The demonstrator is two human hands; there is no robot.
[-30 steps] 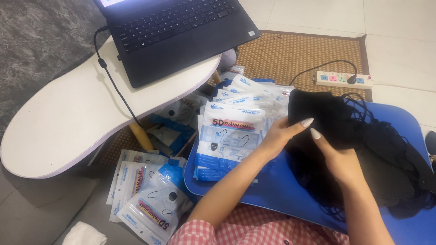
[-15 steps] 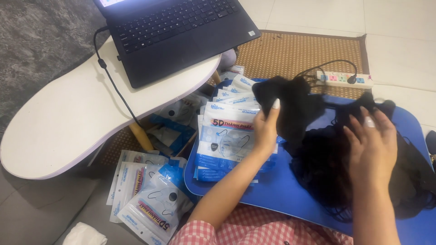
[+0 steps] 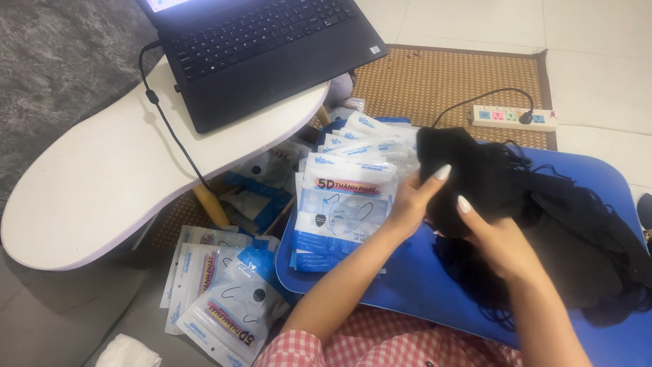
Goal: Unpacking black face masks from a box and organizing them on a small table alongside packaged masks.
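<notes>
We are holding a bundle of black face masks (image 3: pixel 468 173) above the blue lap tray (image 3: pixel 421 285), both hands curled around it: left hand (image 3: pixel 407 204) gripping its left side, right hand (image 3: pixel 496 238) gripping from below. A loose heap of black masks (image 3: pixel 584 251) is lying just right, its ear loops tangling across the tray. A stack of packaged masks (image 3: pixel 343 204) is sitting beside the left hand. The laptop (image 3: pixel 265 51) is resting on the white table (image 3: pixel 88 190); a power strip (image 3: pixel 513 117) is lying beyond.
</notes>
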